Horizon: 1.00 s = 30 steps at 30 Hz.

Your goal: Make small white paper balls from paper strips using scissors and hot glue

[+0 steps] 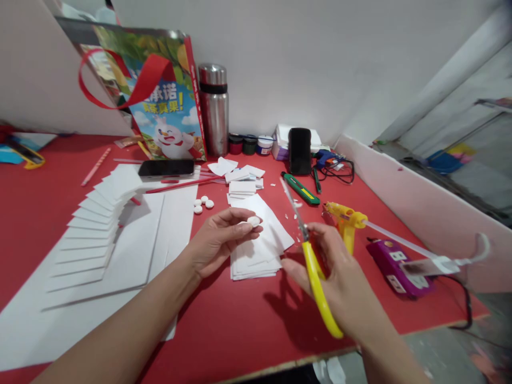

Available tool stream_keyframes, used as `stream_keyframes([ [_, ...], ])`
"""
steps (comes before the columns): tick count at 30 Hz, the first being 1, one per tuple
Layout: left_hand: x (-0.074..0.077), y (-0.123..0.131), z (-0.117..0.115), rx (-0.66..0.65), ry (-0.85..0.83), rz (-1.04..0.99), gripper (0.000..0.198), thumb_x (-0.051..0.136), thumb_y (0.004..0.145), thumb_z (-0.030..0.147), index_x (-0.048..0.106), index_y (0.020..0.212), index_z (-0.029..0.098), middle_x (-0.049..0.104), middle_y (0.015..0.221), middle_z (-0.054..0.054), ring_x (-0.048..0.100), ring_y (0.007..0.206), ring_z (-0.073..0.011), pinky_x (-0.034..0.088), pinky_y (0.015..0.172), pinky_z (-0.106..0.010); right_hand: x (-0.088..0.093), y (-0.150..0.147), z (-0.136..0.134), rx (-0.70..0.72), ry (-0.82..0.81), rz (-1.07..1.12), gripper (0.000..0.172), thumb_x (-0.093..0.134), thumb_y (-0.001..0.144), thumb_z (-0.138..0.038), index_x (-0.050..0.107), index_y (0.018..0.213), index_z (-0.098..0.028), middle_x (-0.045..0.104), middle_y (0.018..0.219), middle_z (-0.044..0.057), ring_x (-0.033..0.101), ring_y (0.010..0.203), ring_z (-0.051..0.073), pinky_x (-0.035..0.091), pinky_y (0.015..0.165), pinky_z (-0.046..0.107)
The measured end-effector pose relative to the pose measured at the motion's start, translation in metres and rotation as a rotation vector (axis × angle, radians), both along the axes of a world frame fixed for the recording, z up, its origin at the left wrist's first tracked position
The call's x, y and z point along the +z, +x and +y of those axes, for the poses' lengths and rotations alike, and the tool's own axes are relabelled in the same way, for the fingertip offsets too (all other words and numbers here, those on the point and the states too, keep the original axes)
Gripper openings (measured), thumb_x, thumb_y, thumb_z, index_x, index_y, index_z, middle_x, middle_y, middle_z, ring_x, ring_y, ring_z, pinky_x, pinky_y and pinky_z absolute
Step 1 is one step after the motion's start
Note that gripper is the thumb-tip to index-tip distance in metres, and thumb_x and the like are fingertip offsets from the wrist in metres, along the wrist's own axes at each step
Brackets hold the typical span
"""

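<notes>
Left hand point(222, 240) sits at the centre of the frame, thumb and fingertips pinching a small round white disc point(253, 220) just above a stack of white rectangular cards point(256, 256); right hand point(340, 277), lower right of centre, is closed around the yellow-handled scissors point(316, 277), whose thin metal blades point up and left, drawn together as far as can be seen.

Both work over a red table point(248, 320) set against a plain white wall; a white board edge point(420, 202) borders the right side, and grey floor shows in the lower right corner. Large white foam sheets point(132, 256) cover the left of the table, with a stepped fan of white strips point(92, 224) on top; three loose white discs point(203, 202) lie just above the left hand. At right lie a yellow glue gun point(346, 218) and a purple power strip point(396, 264); a green utility knife point(301, 188) lies above the scissors.

At the upper left a printed gift bag with a red ribbon handle point(160, 96) shows a white cartoon figure and yellow Chinese characters, "诺" and "真果!" legible; beside it stands a steel flask point(214, 109).
</notes>
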State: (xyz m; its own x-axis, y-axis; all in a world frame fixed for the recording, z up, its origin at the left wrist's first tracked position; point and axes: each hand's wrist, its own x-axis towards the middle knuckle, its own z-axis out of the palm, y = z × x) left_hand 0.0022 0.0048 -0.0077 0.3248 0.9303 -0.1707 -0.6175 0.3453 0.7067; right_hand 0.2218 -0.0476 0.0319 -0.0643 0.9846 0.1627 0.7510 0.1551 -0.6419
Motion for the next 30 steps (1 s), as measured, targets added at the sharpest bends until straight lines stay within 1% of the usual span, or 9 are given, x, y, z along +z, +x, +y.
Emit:
stream_keyframes([
  [2,0.0,0.001,-0.001,-0.006,0.015,0.007,0.017,0.079,0.076,0.009,0.075,0.091,0.015,0.077,0.091,-0.005,0.073,0.085,-0.0149,0.057,0.086,-0.027,0.005,-0.011,-0.01,0.038,-0.067,-0.028,0.052,0.073,0.079,-0.05,0.049,0.118,-0.024,0.065,0.096,0.004,0.065,0.08,0.021,0.053,0.071,0.032],
  [4,-0.001,0.002,-0.001,-0.001,0.024,0.014,0.018,0.079,0.075,0.008,0.075,0.091,0.015,0.077,0.091,-0.005,0.072,0.084,-0.0153,0.057,0.087,-0.03,0.003,-0.019,-0.015,0.056,-0.098,-0.067,0.057,0.075,0.076,-0.052,0.049,0.119,-0.025,0.066,0.1,0.005,0.066,0.085,0.023,0.054,0.074,0.035],
  [7,0.0,0.002,-0.002,0.02,0.032,0.026,0.017,0.079,0.073,0.007,0.074,0.087,0.013,0.076,0.092,-0.005,0.071,0.086,-0.0164,0.057,0.088,-0.032,-0.005,-0.022,-0.016,0.062,-0.067,-0.141,0.065,0.076,0.074,-0.056,0.049,0.124,-0.023,0.064,0.108,0.008,0.065,0.093,0.027,0.054,0.08,0.04],
  [9,0.001,0.002,-0.002,0.022,0.04,0.032,0.016,0.079,0.073,0.007,0.073,0.086,0.012,0.075,0.094,-0.005,0.07,0.087,-0.017,0.057,0.087,-0.032,-0.009,-0.021,-0.016,0.069,-0.022,-0.196,0.067,0.075,0.075,-0.056,0.048,0.126,-0.022,0.063,0.11,0.01,0.064,0.096,0.029,0.053,0.081,0.042],
  [13,0.0,0.002,-0.002,0.009,0.053,0.043,0.016,0.08,0.073,0.009,0.074,0.088,0.013,0.075,0.092,-0.005,0.07,0.085,-0.0161,0.057,0.086,-0.031,-0.01,-0.02,-0.015,0.084,0.019,-0.253,0.063,0.073,0.077,-0.055,0.05,0.123,-0.02,0.063,0.104,0.011,0.064,0.09,0.029,0.054,0.077,0.042],
  [16,-0.002,0.001,-0.002,0.005,0.06,0.051,0.018,0.08,0.074,0.011,0.076,0.092,0.013,0.076,0.09,-0.004,0.07,0.085,-0.0155,0.056,0.087,-0.03,-0.008,-0.022,-0.015,0.086,0.032,-0.256,0.063,0.073,0.076,-0.055,0.05,0.123,-0.02,0.063,0.104,0.011,0.064,0.089,0.028,0.054,0.076,0.041],
  [21,-0.003,0.001,0.0,-0.002,0.068,0.048,0.018,0.08,0.075,0.011,0.076,0.092,0.014,0.076,0.089,-0.004,0.071,0.085,-0.0145,0.056,0.085,-0.027,-0.008,-0.024,-0.016,0.088,-0.003,-0.243,0.06,0.073,0.077,-0.055,0.051,0.121,-0.021,0.064,0.102,0.01,0.065,0.088,0.027,0.054,0.074,0.039],
  [25,-0.003,0.001,-0.001,0.007,0.071,0.055,0.019,0.081,0.073,0.01,0.076,0.091,0.015,0.076,0.087,-0.003,0.07,0.082,-0.0142,0.056,0.083,-0.028,-0.009,-0.024,-0.016,0.082,-0.009,-0.221,0.056,0.073,0.078,-0.053,0.051,0.12,-0.022,0.064,0.102,0.008,0.065,0.086,0.025,0.054,0.074,0.037],
  [30,-0.003,0.002,-0.001,0.035,0.075,0.057,0.019,0.082,0.071,0.011,0.076,0.088,0.015,0.075,0.089,-0.003,0.07,0.082,-0.0145,0.056,0.084,-0.03,-0.01,-0.024,-0.016,0.083,0.035,-0.239,0.058,0.073,0.078,-0.055,0.05,0.12,-0.022,0.065,0.103,0.009,0.066,0.087,0.027,0.054,0.073,0.039],
])
